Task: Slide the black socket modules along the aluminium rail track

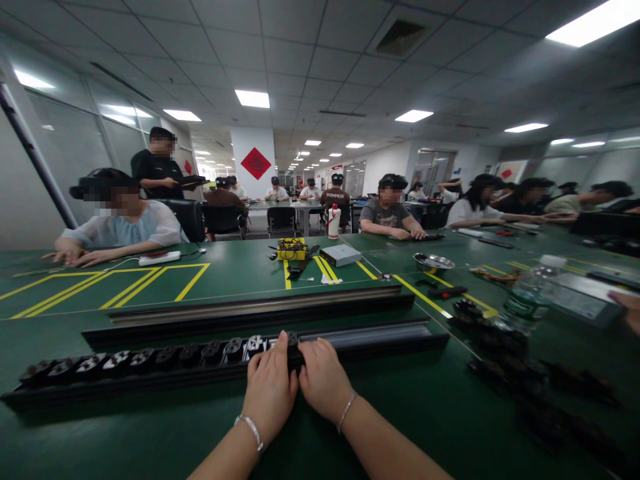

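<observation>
A long black channel (390, 337) lies across the green table in front of me, its left part filled with a row of black socket-like modules (187, 355). Some of these show pale faces. My left hand (270, 381) is closed at the right end of the row, thumb and fingers on a black module (293, 339). Close beside it, my right hand (326, 380) has its fingers bent over the same module and the channel edge. Fingertips partly cover that module. To the right of my hands, the channel shows its bare grey inside.
A second long black channel (260, 310) lies behind the first. Loose dark parts (500, 360) are piled at right, near a water bottle (527, 293) and a metal bowl (433, 263). A yellow box (292, 249) and grey box (341, 255) stand farther back. Co-workers sit around the table.
</observation>
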Available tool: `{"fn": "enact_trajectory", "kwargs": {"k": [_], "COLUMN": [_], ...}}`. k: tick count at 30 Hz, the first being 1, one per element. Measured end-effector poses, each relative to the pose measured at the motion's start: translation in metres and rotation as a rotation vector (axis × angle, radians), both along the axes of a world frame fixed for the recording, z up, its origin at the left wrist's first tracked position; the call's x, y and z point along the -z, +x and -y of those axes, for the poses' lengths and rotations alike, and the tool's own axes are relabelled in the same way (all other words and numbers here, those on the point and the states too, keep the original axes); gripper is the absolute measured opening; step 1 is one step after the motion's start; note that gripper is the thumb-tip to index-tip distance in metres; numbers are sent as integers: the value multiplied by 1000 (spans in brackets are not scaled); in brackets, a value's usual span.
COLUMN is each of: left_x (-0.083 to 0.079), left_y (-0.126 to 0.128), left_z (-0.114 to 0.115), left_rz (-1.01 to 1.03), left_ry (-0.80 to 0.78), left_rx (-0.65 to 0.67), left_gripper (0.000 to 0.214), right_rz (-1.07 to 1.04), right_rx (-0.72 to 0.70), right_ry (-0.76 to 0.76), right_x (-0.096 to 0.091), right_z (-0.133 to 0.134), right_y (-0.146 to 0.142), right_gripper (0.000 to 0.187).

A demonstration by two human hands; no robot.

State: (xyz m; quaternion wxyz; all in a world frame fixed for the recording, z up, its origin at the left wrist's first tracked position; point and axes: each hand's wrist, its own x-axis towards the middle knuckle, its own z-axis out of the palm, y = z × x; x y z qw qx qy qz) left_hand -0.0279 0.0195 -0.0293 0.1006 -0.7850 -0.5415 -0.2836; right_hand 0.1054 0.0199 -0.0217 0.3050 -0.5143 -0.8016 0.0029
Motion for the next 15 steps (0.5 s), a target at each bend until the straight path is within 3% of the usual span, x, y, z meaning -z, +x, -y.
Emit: {"fn": "enact_trajectory", "kwargs": {"k": [5, 11, 15], "left_x": [-2, -2, -8], "left_y": [2, 1, 2], "left_z": [2, 1, 5], "left_rz": [-6, -46, -136], "left_ry": [-52, 47, -22], "left_rx": [-20, -87, -120], "left_gripper": [56, 54, 51], "right_rz": [10, 12, 12], "right_rx": [11, 19, 24], "right_ry": [-11, -13, 6], "right_x": [-4, -4, -2], "right_z": [1, 3, 2], "right_y": [1, 2, 2], "right_gripper": [29, 32, 32]}}
